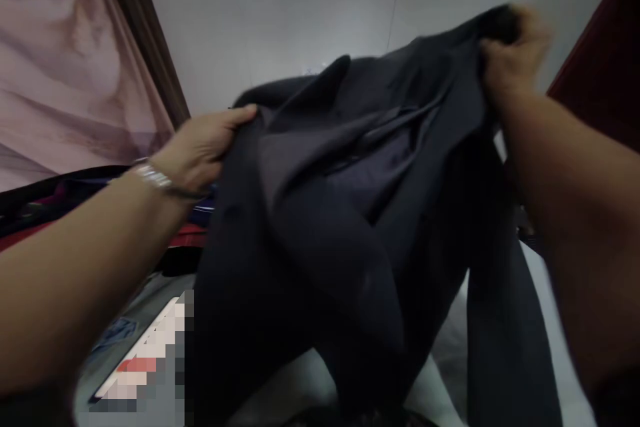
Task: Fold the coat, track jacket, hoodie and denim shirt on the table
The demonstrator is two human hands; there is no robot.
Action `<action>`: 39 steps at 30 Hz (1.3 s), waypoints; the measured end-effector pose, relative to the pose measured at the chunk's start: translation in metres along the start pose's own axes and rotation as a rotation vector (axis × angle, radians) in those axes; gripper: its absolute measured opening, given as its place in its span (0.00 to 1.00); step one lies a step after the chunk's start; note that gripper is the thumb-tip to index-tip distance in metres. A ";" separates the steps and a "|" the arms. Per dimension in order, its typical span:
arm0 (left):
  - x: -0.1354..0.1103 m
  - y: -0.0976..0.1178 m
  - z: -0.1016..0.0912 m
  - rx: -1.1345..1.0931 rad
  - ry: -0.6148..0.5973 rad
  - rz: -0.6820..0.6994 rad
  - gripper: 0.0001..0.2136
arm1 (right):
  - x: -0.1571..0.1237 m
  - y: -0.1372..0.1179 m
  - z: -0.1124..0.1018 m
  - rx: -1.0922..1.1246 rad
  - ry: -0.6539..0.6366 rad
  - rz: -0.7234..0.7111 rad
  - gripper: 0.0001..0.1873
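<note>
A dark navy jacket (340,213) hangs spread in front of me, its lapels and inner lining facing up. My left hand (203,147) grips the jacket's left edge near the shoulder, fingers closed on the cloth; a metal bracelet (155,179) circles that wrist. My right hand (515,53) is raised higher at the upper right, fist closed on the jacket's other shoulder. The lower part of the jacket drapes down over a white surface (450,360).
A pink curtain (65,67) with a dark brown border hangs at the left. A pale wall (280,13) fills the background, and a dark red panel (605,80) stands at the right. Red and dark fabrics (30,213) lie at the left; a flat printed item (135,360) is at the lower left.
</note>
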State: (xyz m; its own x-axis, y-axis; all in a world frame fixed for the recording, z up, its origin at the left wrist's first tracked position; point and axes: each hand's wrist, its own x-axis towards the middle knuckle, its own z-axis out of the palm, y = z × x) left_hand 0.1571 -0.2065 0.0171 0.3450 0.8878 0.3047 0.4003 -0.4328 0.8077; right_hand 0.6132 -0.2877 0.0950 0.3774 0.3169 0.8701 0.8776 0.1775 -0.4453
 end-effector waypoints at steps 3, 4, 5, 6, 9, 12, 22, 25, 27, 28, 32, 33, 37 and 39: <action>0.058 -0.033 0.028 0.125 0.066 -0.024 0.35 | -0.023 -0.021 0.081 -0.133 -0.153 0.091 0.44; 0.071 -0.052 0.041 0.175 0.094 -0.053 0.32 | -0.050 -0.023 0.107 -0.099 -0.284 0.158 0.44; 0.080 -0.074 0.054 0.222 0.148 -0.097 0.27 | -0.084 -0.024 0.129 -0.051 -0.390 0.148 0.43; 0.082 -0.096 0.068 0.245 0.155 -0.118 0.25 | -0.124 -0.024 0.147 -0.007 -0.483 0.130 0.38; 0.054 -0.160 0.108 0.295 0.012 -0.112 0.17 | -0.252 -0.016 0.170 0.120 -0.733 0.066 0.14; -0.010 -0.202 0.137 0.289 -0.175 0.069 0.11 | -0.357 0.002 0.147 0.280 -0.886 0.032 0.06; -0.152 -0.253 0.112 0.478 0.072 0.163 0.16 | -0.463 0.040 -0.022 0.072 -0.505 0.612 0.21; -0.163 -0.267 0.099 0.513 0.163 0.003 0.20 | -0.485 0.033 -0.044 0.319 -0.557 0.991 0.21; -0.164 -0.267 0.093 0.472 0.124 -0.180 0.25 | -0.495 0.022 -0.044 0.524 -0.635 1.133 0.19; -0.163 -0.265 0.090 0.430 0.096 -0.295 0.28 | -0.498 0.014 -0.041 0.599 -0.666 1.160 0.19; -0.148 -0.247 0.081 0.035 -0.062 -0.665 0.27 | -0.497 -0.017 -0.010 0.751 -0.718 1.133 0.21; -0.144 -0.242 0.079 -0.114 -0.134 -0.720 0.25 | -0.494 -0.022 -0.003 0.761 -0.718 1.108 0.23; -0.142 -0.219 0.076 -0.497 -0.318 -0.860 0.19 | -0.469 -0.024 -0.003 0.725 -0.683 1.001 0.24; -0.150 -0.204 0.074 -0.558 -0.319 -0.824 0.18 | -0.449 -0.013 -0.025 0.622 -0.614 0.994 0.22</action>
State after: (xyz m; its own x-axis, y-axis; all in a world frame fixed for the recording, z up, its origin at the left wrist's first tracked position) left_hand 0.0869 -0.2628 -0.2310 0.3840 0.7576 -0.5278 0.1926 0.4933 0.8482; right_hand 0.4398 -0.4550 -0.2844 0.4385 0.8977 -0.0441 -0.0364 -0.0313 -0.9988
